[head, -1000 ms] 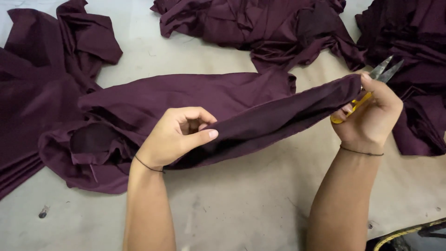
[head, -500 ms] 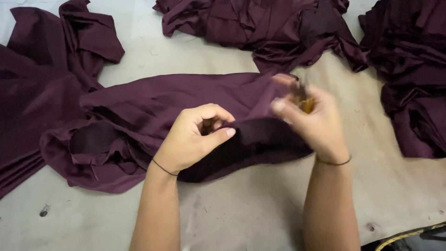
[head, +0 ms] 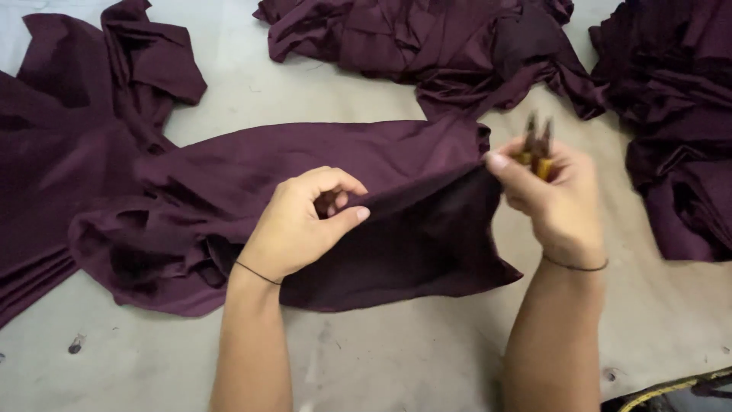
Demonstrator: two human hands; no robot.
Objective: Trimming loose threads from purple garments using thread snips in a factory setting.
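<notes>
A dark maroon garment piece (head: 328,172) lies spread across the grey table (head: 381,358). My left hand (head: 301,221) pinches its folded upper edge near the middle, thumb and fingers closed on the cloth. My right hand (head: 553,198) grips the same edge at the right end with thumb and forefinger, and also holds small yellow-handled thread snips (head: 537,145), blades pointing up. Between my hands the cloth hangs slack, its darker underside showing.
More maroon fabric is heaped at the far centre (head: 427,42), down the right side (head: 679,130) and on the left (head: 69,145). A black object with a yellow edge (head: 671,389) shows at the bottom right corner.
My right hand first swung in close to the left hand, then moved back out partway to the right. The stretched edge has gone slack. My left hand kept its pinch.
</notes>
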